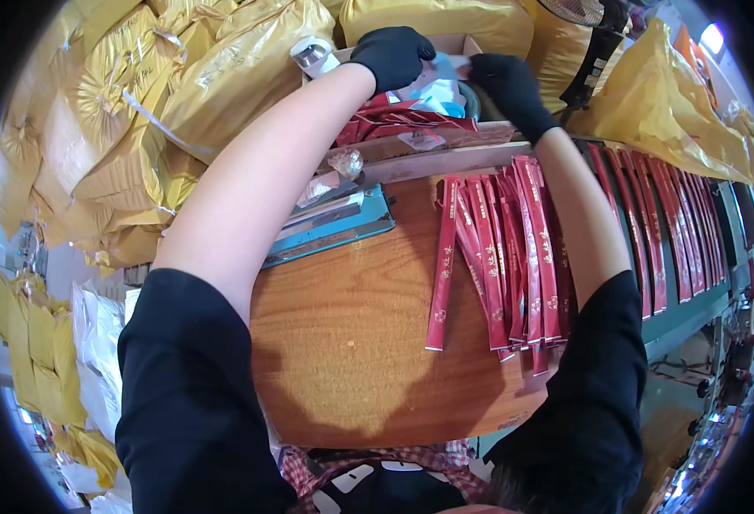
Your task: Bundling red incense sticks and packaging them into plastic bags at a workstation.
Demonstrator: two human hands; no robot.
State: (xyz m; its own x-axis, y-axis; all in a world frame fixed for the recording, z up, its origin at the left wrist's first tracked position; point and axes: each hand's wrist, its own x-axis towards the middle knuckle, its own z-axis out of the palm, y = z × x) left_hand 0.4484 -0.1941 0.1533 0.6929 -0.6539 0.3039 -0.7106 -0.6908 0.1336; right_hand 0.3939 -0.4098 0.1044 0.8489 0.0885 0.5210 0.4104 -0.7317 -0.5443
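Both my hands wear black gloves and reach into an open box (488, 133) at the far side of the table. My left hand (394, 58) is curled, its fingers closed over the box's contents. Facing it, my right hand (509, 90) has its fingers drawn together; what either hand grips is too small to make out. A thin, pale see-through piece (455, 65) shows between them. Below lies crumpled blue-and-white wrapping (437, 98), with red packets (394, 118) at the box's near side. Several long slim red packets (490, 257) lie loosely fanned on the table near my right forearm.
The wooden table (351, 343) carries a blue tray (342, 227) and a wad of clear tape (345, 163). More red packets (676, 223) line a green conveyor belt (694, 321) at right. Yellow sacks (240, 86) crowd the left and back; a yellow bag (659, 111) stands back right.
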